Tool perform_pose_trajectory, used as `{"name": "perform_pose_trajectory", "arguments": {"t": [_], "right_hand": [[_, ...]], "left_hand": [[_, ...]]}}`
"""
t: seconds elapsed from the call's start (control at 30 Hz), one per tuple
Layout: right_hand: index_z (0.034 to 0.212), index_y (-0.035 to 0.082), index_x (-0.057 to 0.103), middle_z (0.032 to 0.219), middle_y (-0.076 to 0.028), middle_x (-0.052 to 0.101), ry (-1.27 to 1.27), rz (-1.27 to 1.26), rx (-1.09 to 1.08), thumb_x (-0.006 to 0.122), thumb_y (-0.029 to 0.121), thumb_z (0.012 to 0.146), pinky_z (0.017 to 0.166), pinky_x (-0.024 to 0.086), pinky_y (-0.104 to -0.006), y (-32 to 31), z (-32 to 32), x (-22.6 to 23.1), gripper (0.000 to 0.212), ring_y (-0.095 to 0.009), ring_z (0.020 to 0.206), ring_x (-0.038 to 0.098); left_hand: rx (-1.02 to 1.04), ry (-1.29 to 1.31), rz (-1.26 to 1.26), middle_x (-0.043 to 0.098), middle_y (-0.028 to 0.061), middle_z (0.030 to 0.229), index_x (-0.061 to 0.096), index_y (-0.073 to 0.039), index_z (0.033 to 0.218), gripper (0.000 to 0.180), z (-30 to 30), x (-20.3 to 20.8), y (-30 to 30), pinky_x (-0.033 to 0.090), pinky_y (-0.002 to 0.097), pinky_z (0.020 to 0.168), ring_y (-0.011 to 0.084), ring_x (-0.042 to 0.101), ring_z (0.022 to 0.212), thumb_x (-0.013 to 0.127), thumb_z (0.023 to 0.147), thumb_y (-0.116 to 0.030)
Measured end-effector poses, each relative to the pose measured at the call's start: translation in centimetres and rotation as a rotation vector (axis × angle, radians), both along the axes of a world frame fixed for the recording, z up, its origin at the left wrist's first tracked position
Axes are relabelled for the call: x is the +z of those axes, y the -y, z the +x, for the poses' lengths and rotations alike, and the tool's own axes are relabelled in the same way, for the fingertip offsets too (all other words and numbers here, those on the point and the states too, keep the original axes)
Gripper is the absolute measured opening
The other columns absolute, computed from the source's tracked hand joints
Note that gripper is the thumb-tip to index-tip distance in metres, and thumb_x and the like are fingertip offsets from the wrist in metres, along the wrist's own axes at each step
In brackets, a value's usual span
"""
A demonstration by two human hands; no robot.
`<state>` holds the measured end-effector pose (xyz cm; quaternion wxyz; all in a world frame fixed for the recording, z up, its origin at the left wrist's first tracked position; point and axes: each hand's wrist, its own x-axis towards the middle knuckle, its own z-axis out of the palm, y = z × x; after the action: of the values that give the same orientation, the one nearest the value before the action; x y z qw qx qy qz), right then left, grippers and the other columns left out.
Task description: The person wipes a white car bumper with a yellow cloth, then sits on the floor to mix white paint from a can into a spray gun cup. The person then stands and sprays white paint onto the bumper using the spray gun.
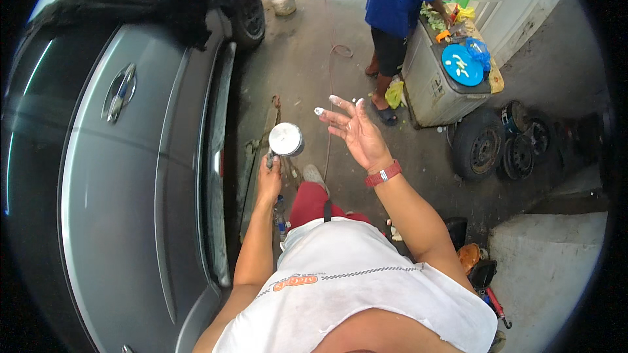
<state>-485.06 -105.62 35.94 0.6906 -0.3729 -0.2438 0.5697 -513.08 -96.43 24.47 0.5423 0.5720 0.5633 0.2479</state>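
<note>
My left hand (269,180) is closed round the dark handle of a round, cup-shaped thing with a white top (286,139). I cannot tell whether the white is its contents or a flat face. To the right, my right hand (361,134) is raised in the air with its fingers spread and nothing in it. White stuff coats some of its fingertips, and a red watch (383,174) circles that wrist. The side of a grey car (131,176) runs along the left, close to my left arm.
Another person in a blue shirt (400,0) stands ahead by a white chest (432,91) bearing a blue plate (462,65). Loose wheels (481,144) lie at right. A hose (330,85) crosses the floor; a pail (281,1) stands farther off. Dark cloth (176,0) drapes the car.
</note>
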Motion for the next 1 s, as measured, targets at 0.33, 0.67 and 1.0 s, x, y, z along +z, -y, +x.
{"name": "perform_pose_trajectory", "arguments": {"t": [0.33, 0.67, 1.0], "right_hand": [[0.157, 0.006, 0.053, 0.135, -0.022, 0.073, 1.192, -0.352, -0.153, 0.065, 0.047, 0.107, 0.11, 0.051, -0.0481, -16.1, 17.3, -9.8, 0.066, -0.035, 0.126, 0.07], [0.132, 0.003, 0.075, 0.137, -0.024, 0.072, 0.957, -1.69, 0.036, 0.08, 0.017, 0.083, 0.113, 0.053, -0.0468, -4.0, 21.1, -30.8, 0.051, -0.039, 0.133, 0.067], [0.157, 0.011, 0.057, 0.162, -0.021, 0.055, 0.717, -1.699, 0.514, 0.074, 0.049, 0.096, 0.122, 0.046, -0.0531, -17.5, 24.7, -35.1, 0.074, -0.038, 0.15, 0.053]], "left_hand": [[-0.005, 0.091, 0.007, 0.059, 0.0002, 0.09, 0.055, -0.007, 0.145, 0.042, 11.0, -1.5, -27.3, 0.042, 0.0295, 0.063, 0.0099, 0.049, 0.072, 0.055, 0.116, -0.037], [0.043, 0.153, -0.01, 0.054, -0.0023, 0.086, 0.054, -0.009, 0.141, 0.04, 18.8, 1.1, -51.6, 0.043, 0.0282, 0.066, 0.0094, 0.05, 0.074, 0.056, 0.116, -0.04], [0.01, 0.184, -0.049, 0.054, -0.0023, 0.089, 0.057, -0.011, 0.128, 0.028, 30.6, 2.3, -71.7, 0.046, 0.0276, 0.068, 0.0091, 0.051, 0.076, 0.054, 0.117, -0.036]]}}
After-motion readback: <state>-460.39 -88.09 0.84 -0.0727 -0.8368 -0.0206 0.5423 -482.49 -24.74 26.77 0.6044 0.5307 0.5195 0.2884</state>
